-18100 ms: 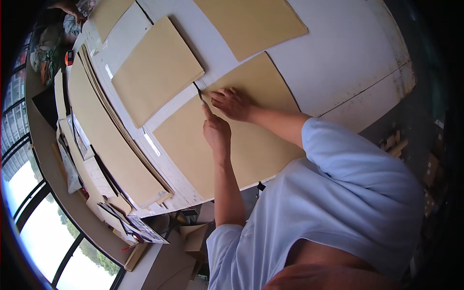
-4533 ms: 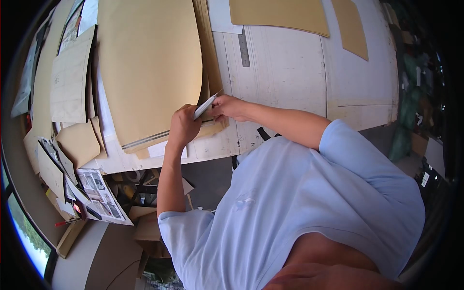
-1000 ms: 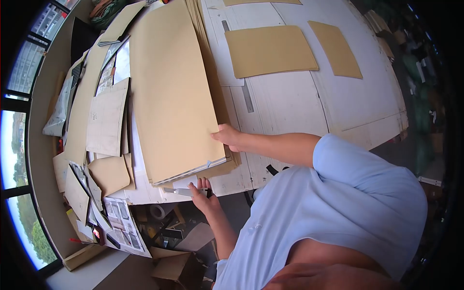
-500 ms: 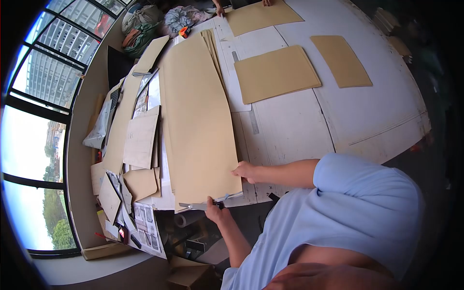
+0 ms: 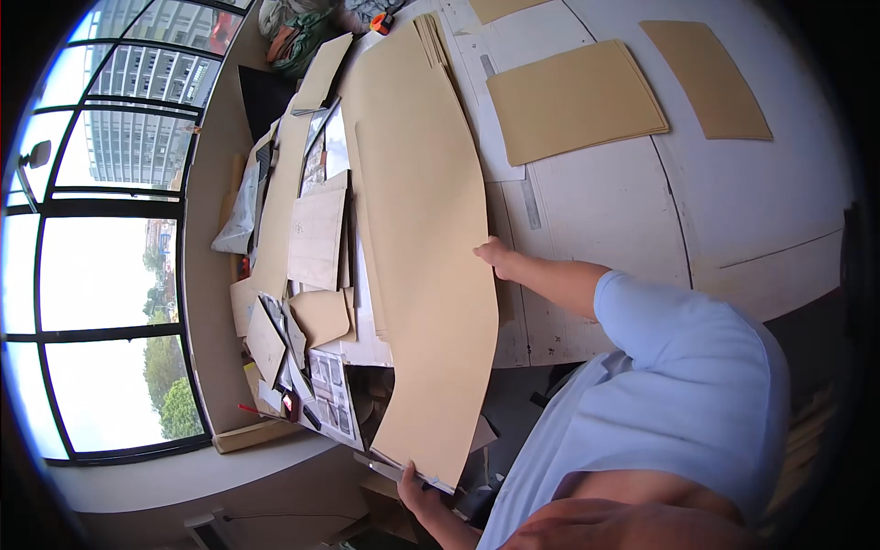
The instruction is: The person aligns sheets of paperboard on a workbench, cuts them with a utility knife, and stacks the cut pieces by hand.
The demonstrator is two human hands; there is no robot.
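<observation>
From afar I counted two hands (image 5: 417, 493) (image 5: 492, 252), one utility knife (image 5: 383, 470), one orange tape measure (image 5: 380, 24) and one lifted long cardboard sheet (image 5: 431, 284). Right of that sheet lay one cardboard stack (image 5: 577, 103) and two loose cardboard pieces (image 5: 706, 81) (image 5: 502, 7).

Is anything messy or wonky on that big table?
Yes: small boards on the left lie jumbled at different angles. The long brown sheet hangs off the table, the left hand at its end.

Smooth matt card sheet (image 5: 426, 202), creased cloth shirt (image 5: 683, 362)
</observation>
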